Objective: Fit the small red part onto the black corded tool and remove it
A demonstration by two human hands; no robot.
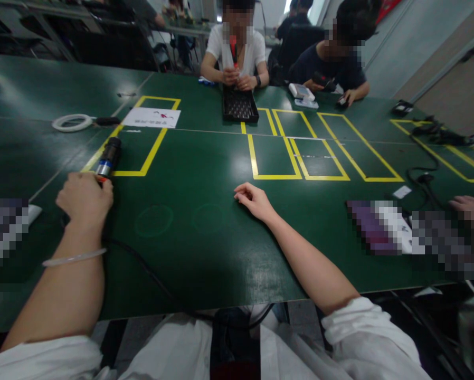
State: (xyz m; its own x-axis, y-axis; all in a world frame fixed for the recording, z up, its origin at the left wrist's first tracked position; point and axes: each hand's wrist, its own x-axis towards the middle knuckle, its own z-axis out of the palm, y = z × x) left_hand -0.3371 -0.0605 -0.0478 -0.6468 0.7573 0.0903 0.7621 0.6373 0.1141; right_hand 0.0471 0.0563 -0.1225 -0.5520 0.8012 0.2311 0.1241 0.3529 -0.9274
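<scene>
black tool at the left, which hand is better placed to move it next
Probably the left hand: it grips the black tool, while the empty-looking right hand is apart from it.

No writing is being shown readably; on the white paper sheet (140,118), dark characters (161,123) are being displayed, too blurred for reading.

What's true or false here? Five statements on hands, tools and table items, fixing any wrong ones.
1. The left hand grips a black cylindrical tool. True.
2. The white cable coil lies left of the white sheet. True.
3. The right hand holds the white sheet. False: nothing shows in it.
4. The pale bangle is on the right arm. False: left.
5. The black tray sits before the co-worker in white. True.
</scene>
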